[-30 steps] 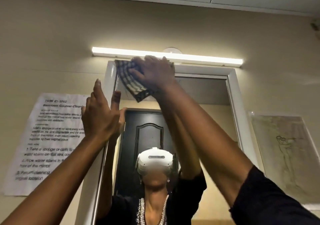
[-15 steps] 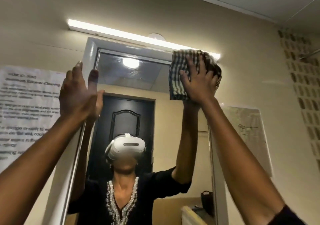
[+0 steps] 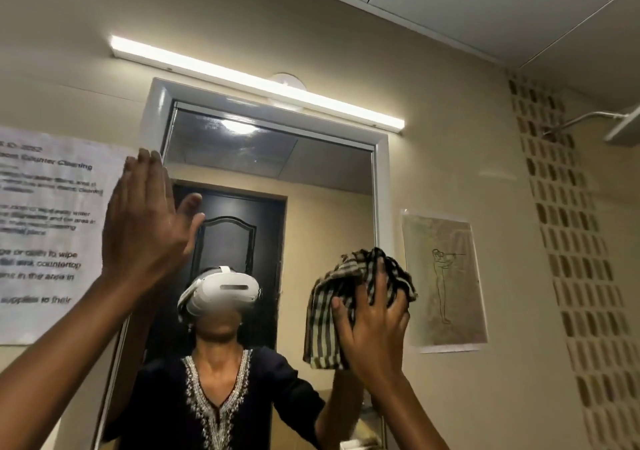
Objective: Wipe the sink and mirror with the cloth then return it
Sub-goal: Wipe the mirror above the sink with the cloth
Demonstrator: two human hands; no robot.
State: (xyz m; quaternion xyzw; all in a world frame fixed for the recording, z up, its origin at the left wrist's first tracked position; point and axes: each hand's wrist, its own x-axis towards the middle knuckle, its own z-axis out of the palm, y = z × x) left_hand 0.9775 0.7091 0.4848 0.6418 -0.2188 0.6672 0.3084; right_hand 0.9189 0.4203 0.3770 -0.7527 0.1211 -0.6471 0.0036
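Observation:
A white-framed mirror hangs on the beige wall in front of me. My right hand presses a bunched checked cloth flat against the glass at the mirror's right edge, about mid-height. My left hand is raised with fingers straight and together, its palm resting at the mirror's left frame and holding nothing. The glass reflects a person in a dark top wearing a white headset, with a dark door behind. The sink is out of view.
A lit tube lamp runs along the wall just above the mirror. A printed instruction sheet is stuck to the wall at the left, a line drawing at the right. A patterned tile strip runs down the far right wall.
My right hand has swept the cloth from the mirror's top left to its top right, then down the right edge to mid-height. My left hand stayed at the left frame.

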